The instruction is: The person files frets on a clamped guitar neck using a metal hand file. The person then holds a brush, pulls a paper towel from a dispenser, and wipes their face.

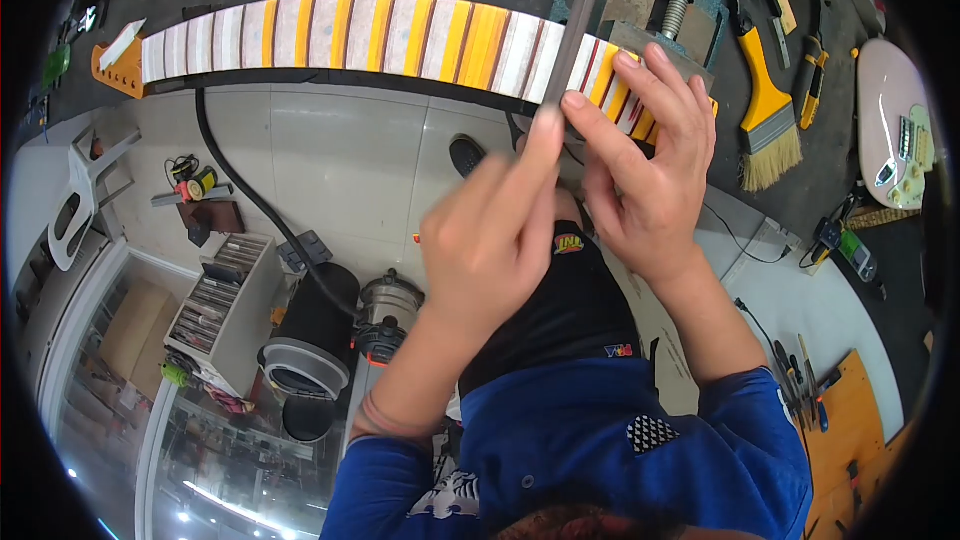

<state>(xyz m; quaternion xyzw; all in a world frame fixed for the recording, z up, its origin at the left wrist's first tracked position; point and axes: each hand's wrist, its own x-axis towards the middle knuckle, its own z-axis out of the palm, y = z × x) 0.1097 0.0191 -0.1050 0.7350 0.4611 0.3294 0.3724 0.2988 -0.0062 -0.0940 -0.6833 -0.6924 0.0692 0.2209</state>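
A guitar neck [300,33] covered in white and yellow tape strips lies along the bench edge, its orange headstock [118,68] at the far left. Across its right part runs a long dark bar [583,20]. My left hand [485,235], blurred, is closed on the near end of this bar, index finger stretched along it. My right hand [650,155] has its fingers apart: the index fingertip touches the bar's side, while other fingertips rest on the taped neck. Its thumb is bent below the neck's edge.
Behind the neck stands a metal vise [640,5]. To the right lie a yellow brush [765,75], a yellow-black cutter [815,75] and a pale guitar body [890,120]. A black hose [235,175] hangs at the left, leading down to a black bin [315,315].
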